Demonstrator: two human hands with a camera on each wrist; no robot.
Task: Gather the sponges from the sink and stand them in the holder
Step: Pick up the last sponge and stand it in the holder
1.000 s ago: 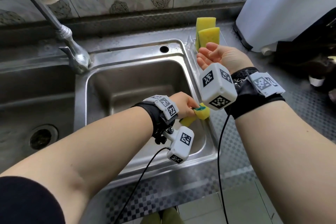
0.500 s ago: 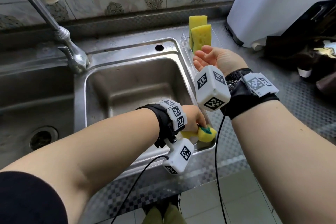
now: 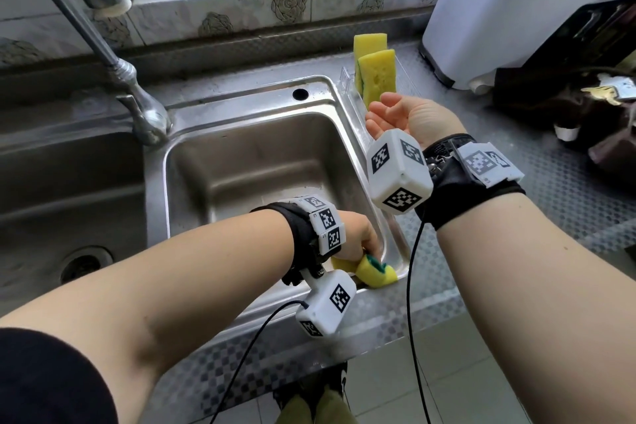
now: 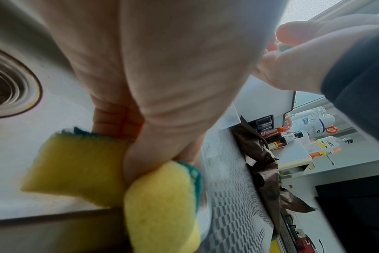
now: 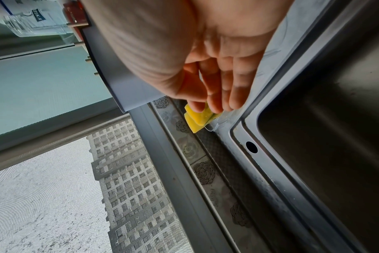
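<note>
My left hand (image 3: 364, 251) grips a yellow sponge with a green scrub side (image 3: 373, 274), squeezed into a fold, low at the front right corner of the steel sink (image 3: 241, 162). In the left wrist view, fingers and thumb (image 4: 154, 145) pinch the folded sponge (image 4: 76, 167). Two yellow sponges (image 3: 377, 74) stand upright in the clear plastic holder (image 3: 347, 81) on the sink's right rim. My right hand (image 3: 382, 113) hovers just in front of them, fingers relaxed, holding nothing. From the right wrist, the fingers (image 5: 223, 89) partly hide the standing sponges (image 5: 197, 119).
A steel faucet (image 3: 113, 65) rises at the sink's back left, with a second basin (image 3: 69, 200) beyond it. A white appliance (image 3: 499, 10) and dark clutter (image 3: 585, 107) fill the counter to the right. Bottles (image 4: 314, 137) stand further right.
My left hand has carried the sponge from the sink's right wall to its front right corner, squeezing it into a tighter fold. The right hand has stayed by the holder.
</note>
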